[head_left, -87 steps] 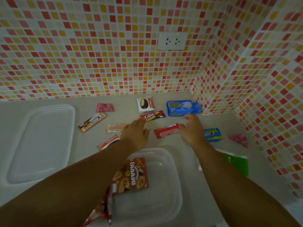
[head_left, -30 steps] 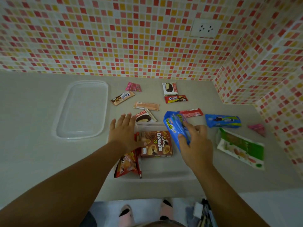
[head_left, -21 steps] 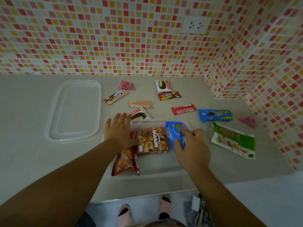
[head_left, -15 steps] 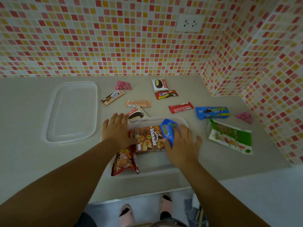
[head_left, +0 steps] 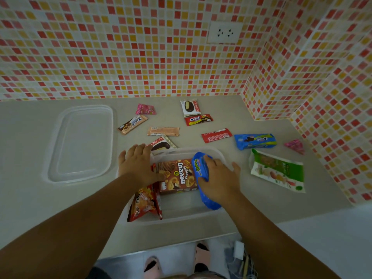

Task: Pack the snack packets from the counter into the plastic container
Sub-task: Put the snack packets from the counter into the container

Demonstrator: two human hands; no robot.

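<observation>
Blue packet (head_left: 202,179) under right hand's (head_left: 218,181) grip, inside plastic container (head_left: 182,215).

arms: mine, bare, no sleeves | left hand (head_left: 138,164), right hand (head_left: 219,178): no rings seen | feet: pink slippers (head_left: 153,265), probably

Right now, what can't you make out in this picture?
Head view:
- Blue packet: middle hidden under the right hand.
- Container: left rim covered by the left hand.
- Orange packet: top hidden by the left forearm.
- Pink packet: print too small.
</observation>
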